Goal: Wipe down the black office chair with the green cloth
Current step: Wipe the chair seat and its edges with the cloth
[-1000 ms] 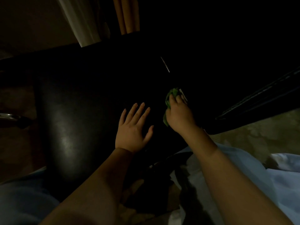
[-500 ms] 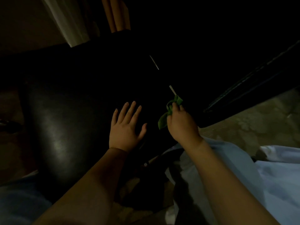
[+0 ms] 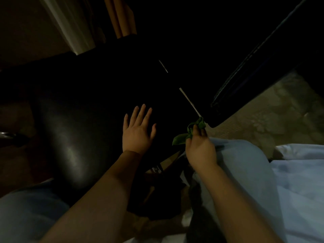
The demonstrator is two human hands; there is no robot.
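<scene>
Currently left hand (image 3: pixel 138 132) spread flat on chair (image 3: pixel 70 137); right hand (image 3: pixel 199 148) pinches cloth (image 3: pixel 191 130) loosely at chair's edge; risk: cloth slips free.

**No readable text**

Nothing legible anywhere in the dim head view: no labels, brand marks, nos. or signs. Black office chair (image 3: pixel 73 137) shows plain leather w/ no tag or logo. Green cloth (image 3: pixel 192 130) carries no print or label. Rest of scene too dark to make out any lettering.
</scene>
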